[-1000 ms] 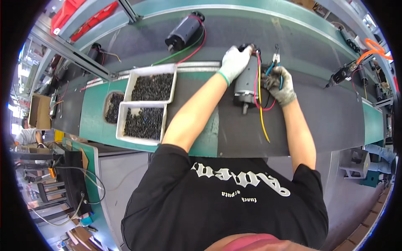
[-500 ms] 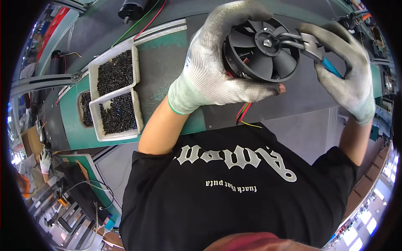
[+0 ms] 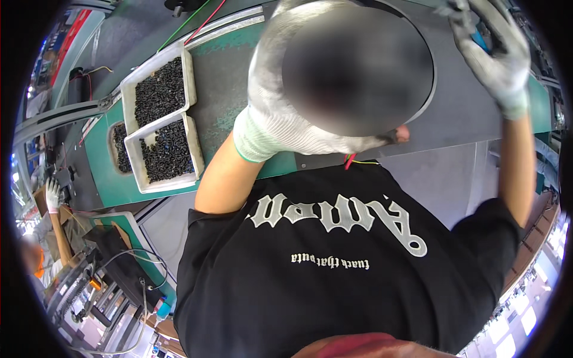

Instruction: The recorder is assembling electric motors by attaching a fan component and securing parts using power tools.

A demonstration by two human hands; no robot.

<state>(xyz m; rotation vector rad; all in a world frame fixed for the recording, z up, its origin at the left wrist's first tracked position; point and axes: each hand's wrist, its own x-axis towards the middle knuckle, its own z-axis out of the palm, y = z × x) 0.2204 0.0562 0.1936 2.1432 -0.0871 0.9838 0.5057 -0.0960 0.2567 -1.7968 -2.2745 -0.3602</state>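
Note:
My gloved left hand (image 3: 270, 89) is wrapped round a black round fan (image 3: 358, 71), held up over the workbench. Most of the fan's face is smeared, so its blades cannot be made out now. Red and yellow-green wires (image 3: 349, 160) hang below it. At the upper right my gloved right hand (image 3: 500, 59) is closed on pliers with a blue handle (image 3: 479, 39), apart from the fan. The metal end of the pliers is blurred and partly behind the fingers.
Two white bins (image 3: 192, 89) of small black parts stand on the green-and-grey bench (image 3: 224, 113), left of the fan. A recess with similar parts (image 3: 121, 149) lies beside them. Part of a black motor (image 3: 179, 7) shows at the top. A co-worker's gloved hand (image 3: 52, 194) is at far left.
My right hand has drawn the pliers off the fan's hub, moving up and to the right. The fan has come closer and looks larger, still in my left hand.

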